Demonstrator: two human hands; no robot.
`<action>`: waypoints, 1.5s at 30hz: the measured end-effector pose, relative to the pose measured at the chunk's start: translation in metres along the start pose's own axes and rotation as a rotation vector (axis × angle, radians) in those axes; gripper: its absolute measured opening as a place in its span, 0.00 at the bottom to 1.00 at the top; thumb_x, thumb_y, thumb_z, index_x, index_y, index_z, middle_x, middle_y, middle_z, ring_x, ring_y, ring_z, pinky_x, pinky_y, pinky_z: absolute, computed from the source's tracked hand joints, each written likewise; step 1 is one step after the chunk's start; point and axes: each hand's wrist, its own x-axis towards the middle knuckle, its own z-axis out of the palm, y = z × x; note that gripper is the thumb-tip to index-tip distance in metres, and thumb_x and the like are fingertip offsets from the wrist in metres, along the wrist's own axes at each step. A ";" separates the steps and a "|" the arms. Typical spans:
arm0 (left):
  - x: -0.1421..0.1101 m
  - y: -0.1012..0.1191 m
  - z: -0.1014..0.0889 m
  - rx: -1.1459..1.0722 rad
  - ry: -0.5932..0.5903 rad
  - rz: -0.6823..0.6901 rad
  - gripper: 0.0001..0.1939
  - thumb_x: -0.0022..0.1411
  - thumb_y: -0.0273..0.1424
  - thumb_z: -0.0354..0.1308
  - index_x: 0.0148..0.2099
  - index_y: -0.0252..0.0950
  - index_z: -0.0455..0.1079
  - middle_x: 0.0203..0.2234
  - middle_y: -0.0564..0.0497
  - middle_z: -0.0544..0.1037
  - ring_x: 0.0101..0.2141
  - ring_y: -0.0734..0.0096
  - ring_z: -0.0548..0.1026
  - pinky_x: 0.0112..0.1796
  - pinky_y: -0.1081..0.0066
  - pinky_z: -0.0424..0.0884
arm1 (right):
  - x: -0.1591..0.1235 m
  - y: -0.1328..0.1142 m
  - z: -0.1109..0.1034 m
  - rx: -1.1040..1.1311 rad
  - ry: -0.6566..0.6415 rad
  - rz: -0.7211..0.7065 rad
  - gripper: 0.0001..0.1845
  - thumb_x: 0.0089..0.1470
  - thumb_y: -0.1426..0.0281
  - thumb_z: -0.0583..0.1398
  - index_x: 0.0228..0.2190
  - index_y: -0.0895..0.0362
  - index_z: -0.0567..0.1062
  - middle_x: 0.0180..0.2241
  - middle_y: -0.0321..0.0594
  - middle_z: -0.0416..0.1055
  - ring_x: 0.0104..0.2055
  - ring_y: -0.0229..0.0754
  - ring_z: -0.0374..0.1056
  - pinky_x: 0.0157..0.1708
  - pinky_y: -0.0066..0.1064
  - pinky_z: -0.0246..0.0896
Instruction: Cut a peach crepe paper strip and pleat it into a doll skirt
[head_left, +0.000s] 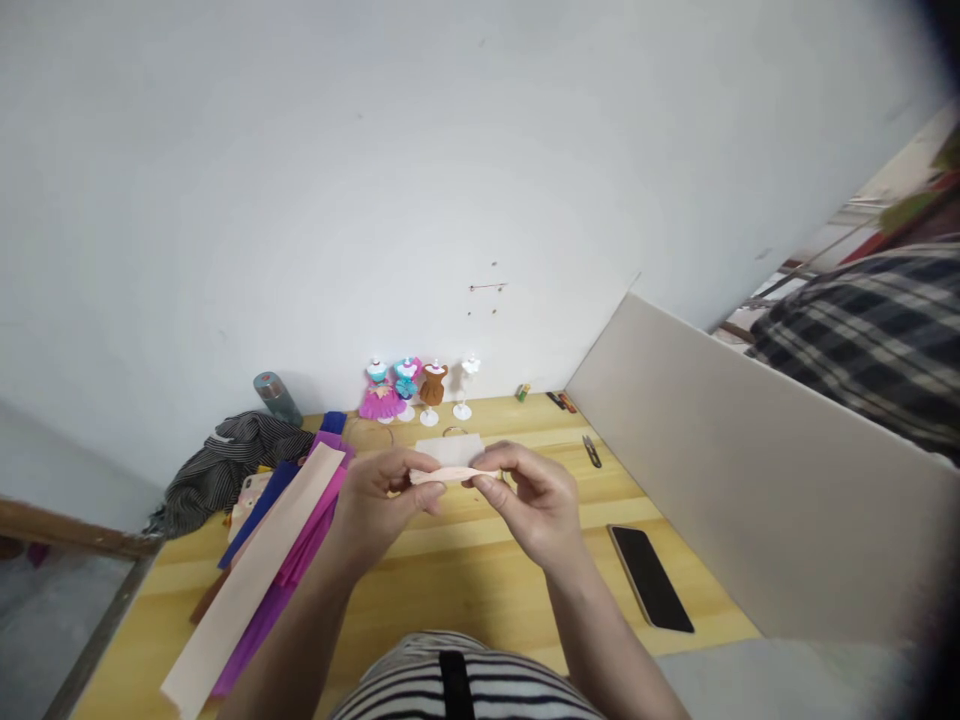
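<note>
Between my two hands, above the middle of the table, is a pale peach strip of thin paper or cloth (454,475), with a folded or gathered edge facing me. My left hand (386,495) pinches its left end between thumb and fingers. At the other end, my right hand (529,495) grips it the same way. Just behind the strip a whitish flat piece (450,449) shows; I cannot tell if it is joined to the strip. Four-coloured layers lie left of my hands: a long peach strip (255,580), with purple, magenta and blue sheets (259,515) beneath.
Small dress-form stands (433,385), several dressed, line the wall beside a bare white one (466,385). A bottle (277,398) and striped cloth (240,465) are back left. Thread snips (592,452) and a phone (650,578) lie right, near a partition (720,460). Beyond it is a person's plaid sleeve (877,330).
</note>
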 end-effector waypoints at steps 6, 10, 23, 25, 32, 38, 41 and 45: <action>-0.004 0.001 0.005 -0.068 0.138 -0.007 0.06 0.47 0.28 0.66 0.30 0.34 0.74 0.17 0.52 0.78 0.19 0.72 0.76 0.23 0.76 0.71 | 0.000 0.000 0.004 0.034 0.036 0.064 0.03 0.51 0.70 0.63 0.27 0.56 0.75 0.25 0.39 0.73 0.27 0.39 0.68 0.28 0.31 0.63; -0.008 0.009 0.011 -0.132 0.268 -0.023 0.08 0.46 0.29 0.67 0.30 0.34 0.72 0.17 0.53 0.78 0.19 0.71 0.77 0.25 0.75 0.73 | 0.000 -0.001 0.010 0.097 0.090 0.103 0.05 0.50 0.67 0.64 0.27 0.57 0.76 0.24 0.40 0.73 0.27 0.40 0.69 0.29 0.31 0.64; -0.012 0.007 0.014 -0.071 0.356 0.053 0.06 0.49 0.28 0.64 0.29 0.35 0.69 0.18 0.53 0.78 0.22 0.71 0.77 0.27 0.75 0.72 | -0.001 0.003 0.014 0.197 0.145 0.109 0.02 0.49 0.70 0.64 0.27 0.55 0.77 0.26 0.39 0.73 0.30 0.41 0.69 0.30 0.32 0.63; -0.012 0.006 0.012 -0.054 0.331 0.064 0.06 0.48 0.27 0.65 0.27 0.35 0.69 0.18 0.53 0.78 0.21 0.73 0.76 0.28 0.75 0.71 | -0.001 0.003 0.014 0.218 0.139 0.131 0.02 0.49 0.70 0.64 0.27 0.56 0.76 0.25 0.39 0.73 0.28 0.40 0.68 0.29 0.32 0.62; -0.008 0.002 0.010 0.020 0.370 0.173 0.07 0.43 0.25 0.68 0.23 0.36 0.72 0.19 0.56 0.76 0.22 0.77 0.73 0.27 0.77 0.70 | 0.001 0.002 0.013 0.309 0.167 0.153 0.04 0.48 0.70 0.65 0.24 0.56 0.75 0.23 0.36 0.70 0.27 0.38 0.65 0.27 0.29 0.58; -0.008 0.005 0.013 0.065 0.413 0.209 0.05 0.45 0.26 0.67 0.23 0.36 0.73 0.23 0.53 0.79 0.26 0.74 0.75 0.29 0.75 0.71 | 0.002 0.003 0.013 0.324 0.199 0.218 0.07 0.44 0.67 0.67 0.23 0.56 0.75 0.24 0.37 0.68 0.29 0.38 0.63 0.27 0.29 0.58; -0.009 0.004 0.015 0.051 0.431 0.205 0.04 0.45 0.26 0.66 0.23 0.36 0.73 0.25 0.52 0.80 0.27 0.73 0.76 0.31 0.74 0.72 | 0.003 0.002 0.012 0.353 0.189 0.245 0.08 0.43 0.67 0.67 0.22 0.56 0.74 0.23 0.36 0.66 0.26 0.36 0.60 0.25 0.28 0.56; -0.009 0.003 0.015 0.042 0.447 0.207 0.04 0.45 0.26 0.66 0.23 0.36 0.74 0.26 0.51 0.80 0.28 0.71 0.76 0.32 0.72 0.73 | 0.004 0.000 0.012 0.390 0.185 0.270 0.09 0.42 0.67 0.68 0.21 0.56 0.74 0.22 0.35 0.65 0.24 0.35 0.59 0.24 0.27 0.55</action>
